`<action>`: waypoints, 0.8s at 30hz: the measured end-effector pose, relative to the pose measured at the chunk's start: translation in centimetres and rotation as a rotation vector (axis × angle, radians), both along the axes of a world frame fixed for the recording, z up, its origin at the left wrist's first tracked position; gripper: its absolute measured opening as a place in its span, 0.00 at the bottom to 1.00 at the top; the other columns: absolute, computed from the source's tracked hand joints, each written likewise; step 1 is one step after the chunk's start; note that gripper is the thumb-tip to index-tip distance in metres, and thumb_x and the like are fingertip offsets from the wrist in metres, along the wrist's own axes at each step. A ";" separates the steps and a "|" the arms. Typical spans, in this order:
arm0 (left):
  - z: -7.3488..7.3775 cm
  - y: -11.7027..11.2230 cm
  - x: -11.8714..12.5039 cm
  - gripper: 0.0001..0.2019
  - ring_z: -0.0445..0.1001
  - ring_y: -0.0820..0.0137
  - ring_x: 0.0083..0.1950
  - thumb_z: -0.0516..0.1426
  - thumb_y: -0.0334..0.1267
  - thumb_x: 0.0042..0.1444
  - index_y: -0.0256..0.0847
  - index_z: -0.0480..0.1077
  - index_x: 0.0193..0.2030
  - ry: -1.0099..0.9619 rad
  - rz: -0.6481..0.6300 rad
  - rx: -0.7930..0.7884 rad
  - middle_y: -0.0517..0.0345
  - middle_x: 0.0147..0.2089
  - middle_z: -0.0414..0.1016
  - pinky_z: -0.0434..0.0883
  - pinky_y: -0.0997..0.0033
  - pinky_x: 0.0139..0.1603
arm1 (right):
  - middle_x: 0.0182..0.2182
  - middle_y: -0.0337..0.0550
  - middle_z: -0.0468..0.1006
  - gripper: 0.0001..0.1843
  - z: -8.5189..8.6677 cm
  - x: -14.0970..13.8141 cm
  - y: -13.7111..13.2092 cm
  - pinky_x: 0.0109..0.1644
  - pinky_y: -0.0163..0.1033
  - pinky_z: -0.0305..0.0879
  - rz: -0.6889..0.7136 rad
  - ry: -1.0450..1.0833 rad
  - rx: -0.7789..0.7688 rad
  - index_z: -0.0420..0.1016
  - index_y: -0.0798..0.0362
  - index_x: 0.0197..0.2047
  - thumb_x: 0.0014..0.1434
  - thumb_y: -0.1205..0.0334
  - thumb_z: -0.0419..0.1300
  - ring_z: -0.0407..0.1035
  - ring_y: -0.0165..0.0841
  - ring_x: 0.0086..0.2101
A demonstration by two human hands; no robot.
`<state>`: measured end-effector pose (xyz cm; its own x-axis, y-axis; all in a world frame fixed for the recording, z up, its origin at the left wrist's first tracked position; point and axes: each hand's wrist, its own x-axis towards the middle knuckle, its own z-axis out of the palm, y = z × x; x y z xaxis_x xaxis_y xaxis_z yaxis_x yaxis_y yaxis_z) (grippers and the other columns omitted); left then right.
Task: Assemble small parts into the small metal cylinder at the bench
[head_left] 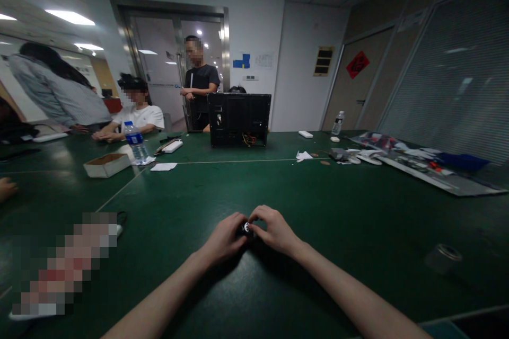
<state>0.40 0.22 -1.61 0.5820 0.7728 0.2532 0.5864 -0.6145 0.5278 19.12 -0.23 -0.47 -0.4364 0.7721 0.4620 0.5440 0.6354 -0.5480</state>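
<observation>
Both my hands meet on the green table (326, 212) just in front of me. My left hand (226, 237) and my right hand (274, 230) have curled fingers pinched around a small dark object with a white spot (246, 228). The object is mostly hidden between the fingers, so I cannot make out what it is. Both forearms rest low over the table.
A black computer case (239, 118) stands mid-table at the back. A water bottle (135, 141) and an open cardboard box (106, 164) sit at left, a small round tin (444, 257) at right, papers and parts (421, 161) far right. Three people are at the far left end.
</observation>
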 end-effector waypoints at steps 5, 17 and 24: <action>0.1 0.0 0.1 0.06 0.65 0.68 0.38 0.55 0.32 0.52 0.39 0.66 0.39 0.003 0.007 0.002 0.57 0.37 0.68 0.62 0.73 0.39 | 0.33 0.41 0.75 0.03 -0.1 0.1 0.1 0.43 0.37 0.62 0.038 -0.001 0.011 0.74 0.52 0.35 0.57 0.68 0.59 0.67 0.32 0.37; -0.1 0.0 0.0 0.07 0.66 0.68 0.38 0.54 0.33 0.52 0.39 0.66 0.40 0.000 0.029 -0.022 0.56 0.38 0.69 0.63 0.72 0.39 | 0.33 0.42 0.75 0.02 -0.4 0.1 0.4 0.43 0.38 0.62 -0.004 -0.020 0.016 0.73 0.53 0.34 0.57 0.64 0.60 0.67 0.33 0.37; 0.4 -0.2 0.1 0.06 0.66 0.67 0.39 0.54 0.34 0.53 0.39 0.67 0.39 -0.006 0.010 -0.026 0.55 0.38 0.69 0.62 0.72 0.39 | 0.34 0.42 0.75 0.04 0.0 0.1 0.2 0.43 0.38 0.63 0.035 -0.012 0.000 0.74 0.52 0.36 0.58 0.65 0.58 0.67 0.33 0.38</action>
